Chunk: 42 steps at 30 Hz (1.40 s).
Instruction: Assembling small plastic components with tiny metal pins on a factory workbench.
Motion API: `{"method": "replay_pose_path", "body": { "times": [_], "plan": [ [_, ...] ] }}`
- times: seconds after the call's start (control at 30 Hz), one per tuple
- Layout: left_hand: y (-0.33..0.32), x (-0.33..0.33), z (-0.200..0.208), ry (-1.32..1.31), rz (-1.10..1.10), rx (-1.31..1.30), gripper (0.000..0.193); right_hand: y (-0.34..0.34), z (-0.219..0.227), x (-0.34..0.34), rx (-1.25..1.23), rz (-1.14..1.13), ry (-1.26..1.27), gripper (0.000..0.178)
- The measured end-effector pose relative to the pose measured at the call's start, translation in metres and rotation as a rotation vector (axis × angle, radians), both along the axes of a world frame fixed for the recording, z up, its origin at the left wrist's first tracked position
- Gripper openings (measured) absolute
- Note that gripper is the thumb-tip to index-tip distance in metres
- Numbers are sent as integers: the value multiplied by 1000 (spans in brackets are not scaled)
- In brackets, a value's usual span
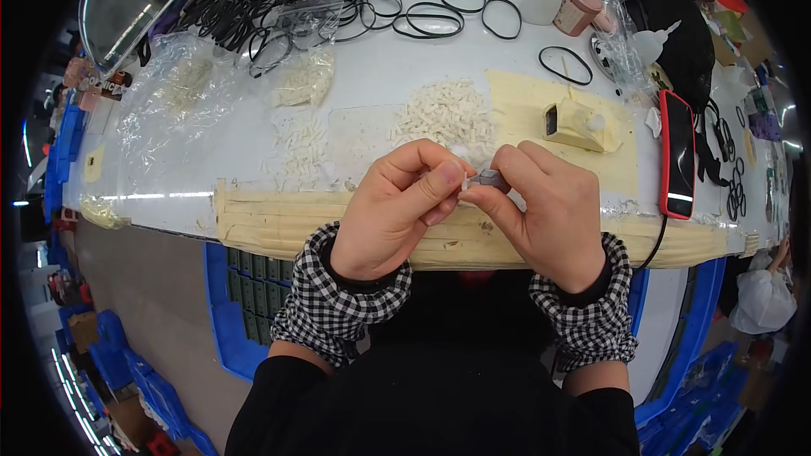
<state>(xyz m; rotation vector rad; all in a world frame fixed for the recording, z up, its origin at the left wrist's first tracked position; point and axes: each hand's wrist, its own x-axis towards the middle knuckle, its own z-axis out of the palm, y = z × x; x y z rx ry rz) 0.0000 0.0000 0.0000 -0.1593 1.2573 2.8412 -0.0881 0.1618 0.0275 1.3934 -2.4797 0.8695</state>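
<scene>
Close together above the taped front edge of the table, both my hands meet at their fingertips. My left hand [397,207] is closed in a pinch on a small white piece [464,182]. Between the thumb and fingers of my right hand [553,211] is a small grey blade-like tool [490,178], its tip at the white piece. The tool's other end is hidden in the hand. Just beyond lies a heap of similar small white pieces [443,114]. A looser scatter of white pieces [302,148] lies farther left.
Clear plastic bags [182,89] lie at the left, beside black rubber loops [431,20] at the back. A yellow-taped block [583,124] sits right of the heap. A red-cased phone [677,152] with a cable lies farther right. Blue bins [226,321] stand below the table.
</scene>
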Motion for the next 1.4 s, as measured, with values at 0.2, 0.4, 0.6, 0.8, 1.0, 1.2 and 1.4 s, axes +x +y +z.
{"method": "replay_pose_path", "body": {
  "times": [0.2,0.4,0.6,0.8,1.0,1.2,1.4],
  "plan": [
    [1,0,0,-15,14,17,13,0,0,1,3,1,-5,33],
    [0,0,1,-17,41,35,16,2,1,-2,-43,22,-81,31],
    [0,-4,-3,-14,244,214,19,3,-5,-5,-79,-48,-177,20],
    [-5,-3,-10,-2,297,321,19,-3,-14,2,43,53,-159,17],
    [-4,-4,-7,-25,297,298,20,-7,-13,2,60,6,-135,17],
    [1,-4,4,-65,121,85,20,-4,-7,-2,-261,-3,-414,18],
    [1,-3,6,-52,28,13,19,-10,-2,5,-478,44,-610,14]
  ]
}}
